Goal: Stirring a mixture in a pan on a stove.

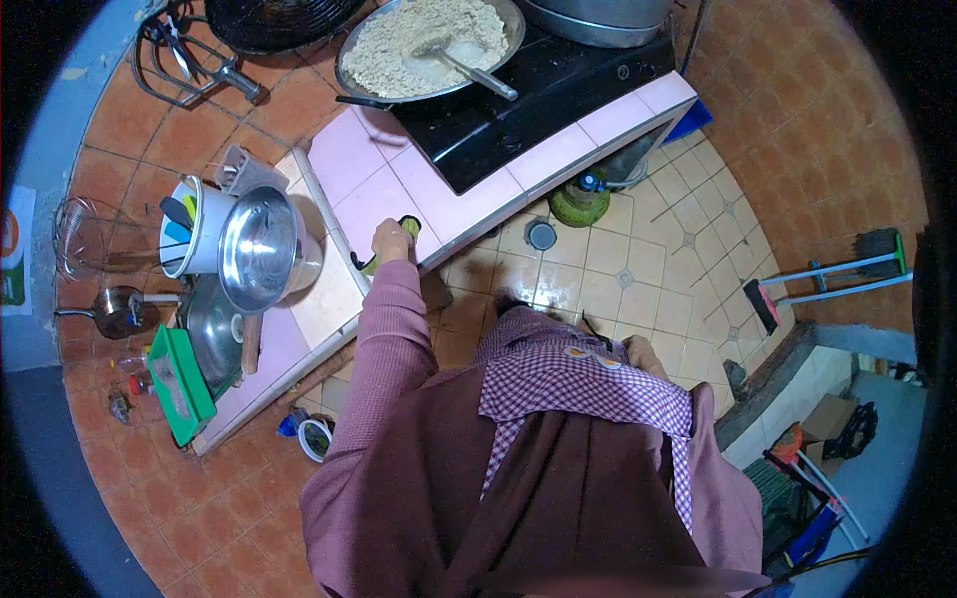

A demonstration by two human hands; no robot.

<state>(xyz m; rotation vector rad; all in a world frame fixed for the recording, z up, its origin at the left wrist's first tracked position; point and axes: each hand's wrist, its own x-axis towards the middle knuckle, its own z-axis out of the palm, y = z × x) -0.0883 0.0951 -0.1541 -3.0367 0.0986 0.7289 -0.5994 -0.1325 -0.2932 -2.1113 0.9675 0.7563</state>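
My left hand is on the pink tiled counter, closed on a green cloth item with black edging, perhaps a pot holder. My right hand hangs low beside the checked apron; its fingers are partly hidden, and whether it holds anything is unclear. Ahead, a wide pan of pale, crumbly flour-like material sits at the black stove. A metal ladle or spatula rests in it, its handle over the rim. A large metal pot stands at the stove's far right.
On the left stand a steel bowl, a white utensil bucket, a wooden rolling pin and a green tray. Below the counter is a green gas cylinder. Long-handled brushes are at the right.
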